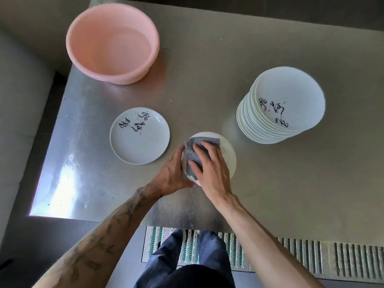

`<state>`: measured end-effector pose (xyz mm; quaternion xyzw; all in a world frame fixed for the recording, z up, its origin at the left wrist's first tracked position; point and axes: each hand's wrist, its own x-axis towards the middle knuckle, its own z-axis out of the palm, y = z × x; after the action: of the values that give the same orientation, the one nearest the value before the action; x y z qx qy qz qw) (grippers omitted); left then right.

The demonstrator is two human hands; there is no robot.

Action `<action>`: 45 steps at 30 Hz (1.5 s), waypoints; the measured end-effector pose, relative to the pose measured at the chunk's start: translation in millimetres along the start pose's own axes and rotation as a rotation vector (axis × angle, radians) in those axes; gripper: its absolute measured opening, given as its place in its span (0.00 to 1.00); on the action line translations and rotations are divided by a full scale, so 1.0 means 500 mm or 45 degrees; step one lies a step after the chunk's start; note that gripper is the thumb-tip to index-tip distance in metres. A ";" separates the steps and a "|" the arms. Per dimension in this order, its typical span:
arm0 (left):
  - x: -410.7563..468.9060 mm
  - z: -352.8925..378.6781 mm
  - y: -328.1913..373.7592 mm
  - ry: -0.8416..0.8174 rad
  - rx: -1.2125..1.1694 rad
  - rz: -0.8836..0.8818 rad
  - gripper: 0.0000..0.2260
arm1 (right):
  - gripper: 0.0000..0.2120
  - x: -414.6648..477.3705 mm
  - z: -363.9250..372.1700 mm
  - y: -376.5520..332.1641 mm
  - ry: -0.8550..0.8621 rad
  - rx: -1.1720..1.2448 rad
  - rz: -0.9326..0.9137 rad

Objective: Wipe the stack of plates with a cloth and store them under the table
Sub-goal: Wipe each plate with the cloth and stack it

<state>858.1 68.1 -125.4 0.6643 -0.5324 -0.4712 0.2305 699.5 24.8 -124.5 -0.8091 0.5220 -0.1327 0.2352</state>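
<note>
Steel table (207, 90) (glare at left), floor grate (301, 256) below. Right fingers (204, 149) flat on cloth (192, 153); left fingers (178, 153) grip plate (228, 156).

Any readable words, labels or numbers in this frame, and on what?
Black brush-script characters on the lone plate: too stylised and small to read.
Similar script on the top plate of the stack: also unreadable.
No text shows on the wiped plate, cloth, basin or table.

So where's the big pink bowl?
In the head view, the pink bowl sits on the far left corner of the table, beyond the single plate.
</note>
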 end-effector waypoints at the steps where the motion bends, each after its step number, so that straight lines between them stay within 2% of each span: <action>1: -0.001 0.001 0.001 0.005 0.001 -0.007 0.56 | 0.23 -0.006 -0.001 0.001 -0.014 -0.012 -0.016; 6: -0.001 0.006 0.003 0.031 0.039 0.010 0.54 | 0.23 -0.024 0.002 0.001 -0.007 -0.056 -0.068; 10: -0.002 0.009 0.005 0.044 0.033 -0.056 0.60 | 0.19 0.062 -0.006 0.000 0.065 -0.066 0.051; 14: -0.004 0.013 0.004 0.037 0.087 -0.067 0.60 | 0.16 0.090 -0.023 0.012 0.113 -0.007 0.214; 17: -0.004 0.012 0.008 0.040 0.099 -0.052 0.60 | 0.19 0.057 -0.012 -0.004 -0.003 -0.101 -0.039; 19: -0.004 0.012 0.013 0.027 0.136 -0.049 0.59 | 0.20 0.054 -0.021 0.013 -0.058 -0.120 -0.103; 24: -0.003 0.013 0.011 -0.005 0.278 -0.046 0.58 | 0.21 0.058 -0.066 0.079 0.000 0.038 0.224; 28: -0.006 0.021 0.003 -0.042 0.407 0.008 0.58 | 0.21 0.009 -0.058 0.083 0.087 0.055 0.295; 30: -0.006 0.023 0.001 -0.030 0.422 -0.004 0.59 | 0.21 0.019 -0.048 0.070 0.078 0.020 0.223; 34: -0.004 0.025 0.000 0.005 0.426 -0.008 0.55 | 0.17 0.037 -0.027 0.038 -0.067 -0.072 -0.229; 36: -0.006 0.027 0.002 0.014 0.417 -0.007 0.55 | 0.19 0.042 -0.035 0.051 -0.101 -0.067 -0.265; 40: -0.005 0.029 0.002 0.017 0.419 0.008 0.59 | 0.20 0.035 -0.069 0.105 -0.010 0.008 0.033; 42: -0.005 0.030 0.003 0.019 0.435 0.022 0.59 | 0.20 -0.004 -0.081 0.126 0.034 0.093 0.207; 45: -0.006 0.033 0.000 0.025 0.430 0.008 0.59 | 0.23 -0.097 -0.074 0.134 0.108 0.157 0.338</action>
<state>843.8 74.0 -131.7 0.6966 -0.6037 -0.3679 0.1223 609.8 36.7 -125.9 -0.7106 0.6248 -0.1663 0.2776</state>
